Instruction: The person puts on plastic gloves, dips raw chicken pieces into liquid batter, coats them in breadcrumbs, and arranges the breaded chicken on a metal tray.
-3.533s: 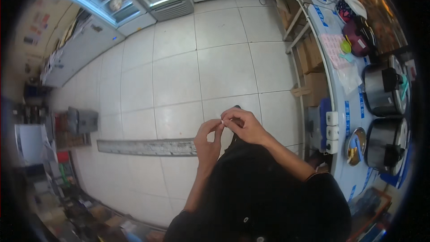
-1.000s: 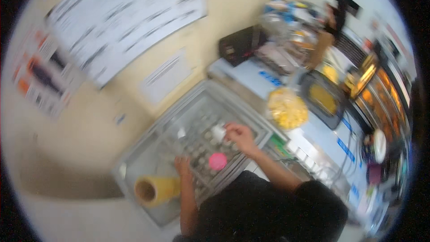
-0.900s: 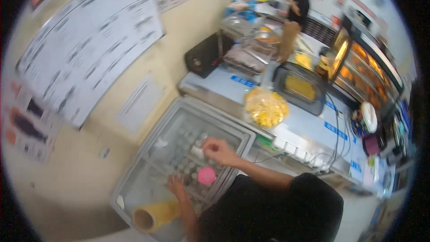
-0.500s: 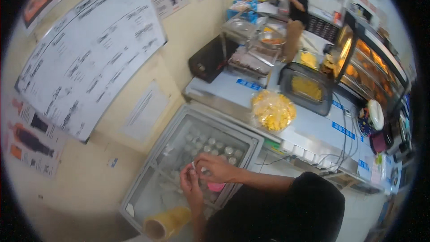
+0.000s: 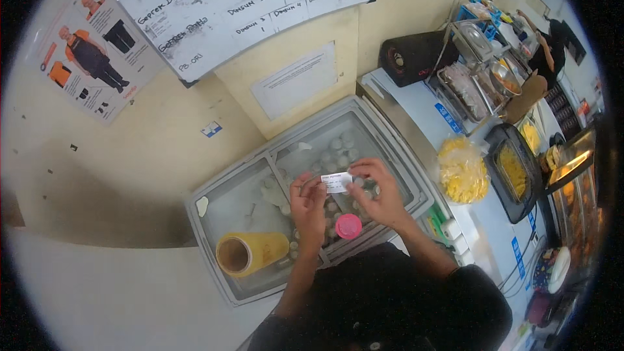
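Note:
A small white printed label point(image 5: 335, 184) is stretched flat between my two hands above a glass-topped chest freezer point(image 5: 276, 162). The fingertips of my left hand point(image 5: 309, 211) pinch its left edge, and my right hand point(image 5: 380, 198) grips the right edge between thumb and finger. Just below the label, a round pink lid or tub point(image 5: 348, 226) rests on the freezer top. To the left of my left forearm lies a thick roll of yellowish film point(image 5: 265, 251) with a cardboard core. Several pale, round-topped containers point(image 5: 344, 140) show through the glass.
On the counter at right sit a clear bag of yellow pieces point(image 5: 463, 172), a black tray point(image 5: 513, 172) and a dark speaker point(image 5: 416, 57). A lit food warmer point(image 5: 578, 201) stands beyond. A person point(image 5: 549, 52) is at the far end. A whiteboard point(image 5: 240, 10) hangs on the wall.
My view has swung left and down. My hands, earlier close together around something small and white, are now farther apart, with the label spread flat between them.

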Tool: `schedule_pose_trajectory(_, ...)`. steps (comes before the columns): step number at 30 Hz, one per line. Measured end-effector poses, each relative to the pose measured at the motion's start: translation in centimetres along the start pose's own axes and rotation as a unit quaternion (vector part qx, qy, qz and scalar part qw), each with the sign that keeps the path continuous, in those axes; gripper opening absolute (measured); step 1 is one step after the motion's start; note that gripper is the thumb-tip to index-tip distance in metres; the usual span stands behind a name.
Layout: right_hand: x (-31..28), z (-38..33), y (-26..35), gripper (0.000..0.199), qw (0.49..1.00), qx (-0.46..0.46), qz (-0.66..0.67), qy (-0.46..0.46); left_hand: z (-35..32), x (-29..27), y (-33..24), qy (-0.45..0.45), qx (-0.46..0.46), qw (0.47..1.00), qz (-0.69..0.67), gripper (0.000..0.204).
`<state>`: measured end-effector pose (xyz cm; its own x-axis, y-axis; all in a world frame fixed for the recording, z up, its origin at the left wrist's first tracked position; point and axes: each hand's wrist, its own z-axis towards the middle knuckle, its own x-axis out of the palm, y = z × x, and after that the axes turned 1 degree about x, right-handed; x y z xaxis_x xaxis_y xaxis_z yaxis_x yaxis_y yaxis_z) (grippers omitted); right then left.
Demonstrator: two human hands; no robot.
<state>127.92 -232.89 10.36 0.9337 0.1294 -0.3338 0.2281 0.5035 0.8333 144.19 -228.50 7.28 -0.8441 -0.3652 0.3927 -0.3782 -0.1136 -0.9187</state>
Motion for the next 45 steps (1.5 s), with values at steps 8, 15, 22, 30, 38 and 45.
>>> schedule_pose_trajectory(8, 0.3, 0.8, -1.8, 0.032, 0.956, 0.190, 0.215, 0.052, -0.2, -0.2, -0.5, 0.001, 0.032, 0.999, 0.015, 0.047)
schedule_pose_trajectory(15, -1.8, 11.7, 1.7, 0.032, 0.988, 0.029, 0.149, 0.013, -0.7, -7.3, 2.8, -0.023, 0.046, 0.987, 0.151, 0.045)
schedule_pose_trajectory(22, -0.7, 29.0, 12.9, 0.034, 0.963, -0.201, 0.176, 0.030, -3.7, -15.1, 8.4, 0.059, -0.084, 0.967, 0.235, 0.039)
schedule_pose_trajectory(30, 7.4, 39.8, 21.2, 0.032, 0.955, -0.252, 0.153, 0.026, 2.1, -9.6, 2.9, 0.018, 0.008, 0.991, 0.135, 0.031)
schedule_pose_trajectory(38, 10.5, 45.0, 22.3, 0.032, 0.942, -0.276, 0.190, 0.018, 11.4, -2.6, -8.9, -0.053, 0.311, 0.944, 0.094, 0.022)
schedule_pose_trajectory(45, 11.6, 45.6, 21.7, 0.030, 0.945, -0.262, 0.197, 0.009, 19.2, 1.1, -20.2, -0.192, 0.436, 0.879, 0.000, 0.025)
